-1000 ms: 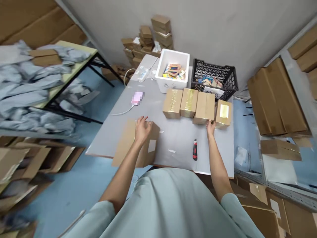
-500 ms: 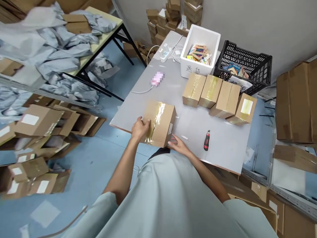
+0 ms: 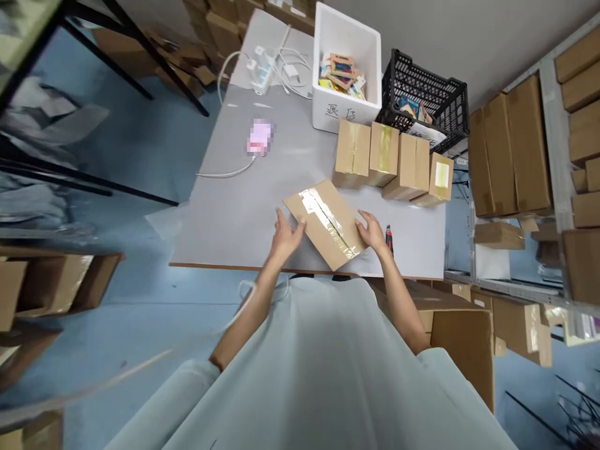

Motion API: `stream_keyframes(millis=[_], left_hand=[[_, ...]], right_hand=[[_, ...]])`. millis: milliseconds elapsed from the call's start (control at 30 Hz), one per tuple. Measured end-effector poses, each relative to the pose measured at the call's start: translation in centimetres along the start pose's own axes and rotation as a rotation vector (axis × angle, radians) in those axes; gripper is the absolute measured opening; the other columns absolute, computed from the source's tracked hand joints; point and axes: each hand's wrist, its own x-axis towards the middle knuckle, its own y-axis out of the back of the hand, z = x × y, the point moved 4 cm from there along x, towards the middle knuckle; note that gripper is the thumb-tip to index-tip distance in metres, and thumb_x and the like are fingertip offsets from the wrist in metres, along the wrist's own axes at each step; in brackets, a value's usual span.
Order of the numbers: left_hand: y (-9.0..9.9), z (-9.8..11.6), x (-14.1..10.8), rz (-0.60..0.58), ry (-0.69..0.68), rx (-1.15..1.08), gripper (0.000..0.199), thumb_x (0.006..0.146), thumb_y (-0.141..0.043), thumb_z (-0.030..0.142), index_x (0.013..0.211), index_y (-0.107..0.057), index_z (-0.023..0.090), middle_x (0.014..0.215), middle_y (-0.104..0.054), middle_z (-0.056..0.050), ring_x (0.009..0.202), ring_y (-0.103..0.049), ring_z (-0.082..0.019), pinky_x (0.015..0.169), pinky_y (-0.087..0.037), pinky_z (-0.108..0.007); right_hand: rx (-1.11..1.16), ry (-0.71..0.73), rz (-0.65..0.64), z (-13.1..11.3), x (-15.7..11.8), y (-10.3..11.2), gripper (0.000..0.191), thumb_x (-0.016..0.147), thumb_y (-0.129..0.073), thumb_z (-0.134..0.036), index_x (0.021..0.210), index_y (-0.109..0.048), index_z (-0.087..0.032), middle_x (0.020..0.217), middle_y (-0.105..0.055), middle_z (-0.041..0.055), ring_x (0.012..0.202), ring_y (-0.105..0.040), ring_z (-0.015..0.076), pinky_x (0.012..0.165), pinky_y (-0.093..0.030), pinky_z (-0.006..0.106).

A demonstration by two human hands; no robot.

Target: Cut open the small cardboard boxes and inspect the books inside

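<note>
A taped cardboard box lies turned at an angle near the front edge of the table, with shiny clear tape along its top. My left hand is at its left side, thumb on the edge and fingers spread along the side. On the opposite side, my right hand grips the right edge with bent fingers. The box sits between both hands. Just beyond my right wrist lies a red and black utility knife, partly covered by the hand.
Several taped boxes stand in a row before a white foam bin and a black crate, both holding small colourful items. A blurred-out pink object on a white cable and a power strip lie on the left of the table.
The box has been rotated, so its tape now runs diagonally. My right hand has moved up along its right side. The view has shifted right, toward the shelves.
</note>
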Motion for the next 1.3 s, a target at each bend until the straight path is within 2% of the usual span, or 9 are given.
stream_keyframes(millis=[100, 167, 267, 333, 467, 767, 933, 1133, 1300], left_hand=[[0.7, -0.7, 2.8, 0.089, -0.042, -0.106, 0.099, 0.1, -0.079, 0.057, 0.182, -0.037, 0.02, 0.174, -0.052, -0.028, 0.149, -0.067, -0.038, 0.125, -0.054, -0.052], [0.7, -0.4, 4.2, 0.069, -0.102, -0.132, 0.082, 0.102, -0.076, 0.05, 0.174, -0.05, 0.018, 0.169, -0.057, -0.026, 0.15, -0.065, -0.037, 0.125, -0.055, -0.05], [0.8, 0.4, 5.1, 0.029, -0.159, -0.143, 0.062, 0.104, -0.071, 0.039, 0.16, -0.062, 0.016, 0.16, -0.064, -0.023, 0.145, -0.068, -0.034, 0.123, -0.058, -0.049], [1.0, 0.7, 5.1, 0.023, -0.17, -0.15, 0.054, 0.103, -0.071, 0.035, 0.154, -0.065, 0.017, 0.155, -0.066, -0.021, 0.143, -0.069, -0.032, 0.121, -0.06, -0.047], [2.1, 0.6, 4.0, 0.032, -0.168, -0.135, 0.045, 0.104, -0.072, 0.033, 0.145, -0.066, 0.016, 0.149, -0.065, -0.021, 0.141, -0.068, -0.032, 0.118, -0.062, -0.046], [3.8, -4.1, -4.8, -0.033, -0.039, -0.106, 0.057, 0.101, -0.077, 0.04, 0.151, -0.063, 0.018, 0.153, -0.056, -0.022, 0.145, -0.066, -0.035, 0.121, -0.062, -0.052], [3.6, -5.6, -6.9, -0.083, 0.056, -0.147, 0.071, 0.095, -0.081, 0.037, 0.16, -0.058, 0.017, 0.164, -0.055, -0.026, 0.154, -0.062, -0.039, 0.125, -0.059, -0.056], [3.5, -4.5, -6.6, -0.015, 0.074, -0.058, 0.068, 0.087, -0.085, 0.031, 0.152, -0.067, 0.018, 0.157, -0.066, -0.022, 0.147, -0.068, -0.039, 0.128, -0.056, -0.057], [4.4, -1.6, -7.3, 0.091, -0.075, -0.016, 0.056, 0.091, -0.08, 0.032, 0.145, -0.074, 0.02, 0.144, -0.07, -0.016, 0.136, -0.074, -0.033, 0.127, -0.058, -0.051]], right_hand=[[0.027, -0.227, 0.271, 1.5, -5.7, -0.3, 0.083, 0.108, -0.061, -0.061, 0.177, -0.049, -0.016, 0.182, -0.049, 0.0223, 0.17, -0.047, 0.0373, 0.14, -0.04, 0.059], [0.137, -0.442, 0.386, 2.3, -10.7, -2.1, 0.095, 0.108, -0.054, -0.071, 0.183, -0.036, -0.015, 0.184, -0.044, 0.0257, 0.163, -0.056, 0.0385, 0.132, -0.05, 0.058], [0.334, -0.601, 0.32, 2.0, -16.6, -6.7, 0.108, 0.101, -0.06, -0.082, 0.18, -0.04, -0.012, 0.17, -0.06, 0.0291, 0.146, -0.07, 0.04, 0.125, -0.057, 0.057], [0.463, -0.53, 0.213, 0.7, -18.4, -9.6, 0.107, 0.095, -0.071, -0.082, 0.178, -0.046, -0.02, 0.164, -0.067, 0.0232, 0.141, -0.074, 0.038, 0.123, -0.059, 0.054], [0.595, -0.361, 0.113, -1.2, -18.2, -11.3, 0.102, 0.092, -0.085, -0.071, 0.178, -0.048, -0.03, 0.159, -0.073, 0.0142, 0.139, -0.075, 0.0352, 0.124, -0.059, 0.054], [0.524, -0.286, 0.193, 2.3, -12.7, -4.0, 0.104, 0.083, -0.084, -0.081, 0.166, -0.065, -0.022, 0.17, -0.066, 0.0165, 0.163, -0.057, 0.0385, 0.137, -0.047, 0.055], [0.536, -0.442, 0.215, 3.9, -13.0, -4.5, 0.111, 0.08, -0.088, -0.08, 0.168, -0.061, -0.017, 0.165, -0.068, 0.0243, 0.153, -0.067, 0.0418, 0.132, -0.052, 0.06], [0.592, -0.384, 0.065, 2.6, -15.3, -6.7, 0.113, 0.076, -0.092, -0.083, 0.171, -0.059, -0.029, 0.172, -0.064, 0.0147, 0.164, -0.055, 0.0413, 0.135, -0.047, 0.065], [0.573, -0.257, 0.093, 1.0, -14.2, -2.7, 0.102, 0.089, -0.084, -0.08, 0.174, -0.057, -0.029, 0.179, -0.057, 0.0109, 0.172, -0.047, 0.0359, 0.145, -0.031, 0.06]])
